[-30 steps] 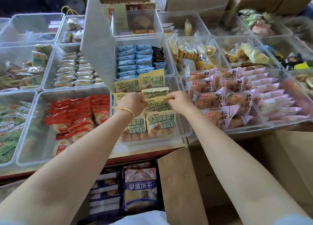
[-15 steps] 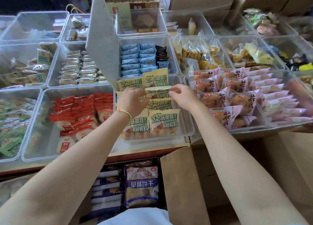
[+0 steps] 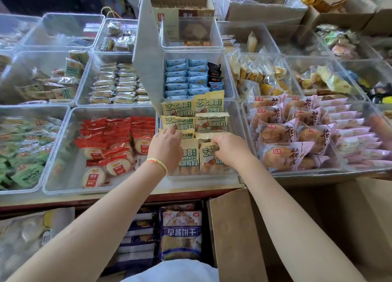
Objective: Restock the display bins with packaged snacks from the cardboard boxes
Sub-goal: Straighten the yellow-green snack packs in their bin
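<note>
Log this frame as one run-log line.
phase: arranging | left hand: on yellow-green packets | right hand: pinching a packet | bin: centre front, part filled

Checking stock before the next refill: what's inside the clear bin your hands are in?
The clear bin holds yellow-green snack packs standing in two rows. The left hand and right hand cover some middle packs; the bin floor is hidden.

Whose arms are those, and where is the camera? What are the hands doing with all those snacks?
There is no robot here. The camera sits on a person's head, looking down, so you see their own arms. The left hand and right hand both reach into a clear bin and pinch yellow-green snack packets, tidying the rows. Around it stand more bins, with red packets, blue packets and pink packets. Below is an open cardboard box.
</note>
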